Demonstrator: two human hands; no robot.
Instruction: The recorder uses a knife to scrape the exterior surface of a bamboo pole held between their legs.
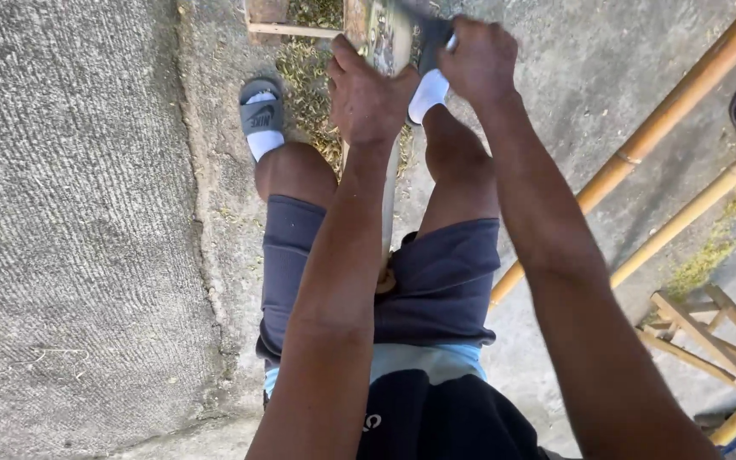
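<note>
Grey concrete ground (70,255) fills the view, rough-textured on the left, with a patch of dry shavings (304,81) near the feet. Two long bamboo poles (666,111) lie diagonally at right, running from upper right down toward the person's thigh; a small bamboo frame (709,332) sits below them. Seated person, dark shorts, grey slide sandal (260,111) over a white sock. Between the knees runs a pale bamboo slat (389,213), long axis nearly vertical in the picture, near end at the lap, far end pointing away past the feet. The left hand (368,98) is closed around the slat near its far part, fingers wrapped, knuckles up. The right hand (480,60) is just beside it, fisted on a blurred dark-handled tool (402,34) set across the slat's top; what kind of tool, cannot tell.
</note>
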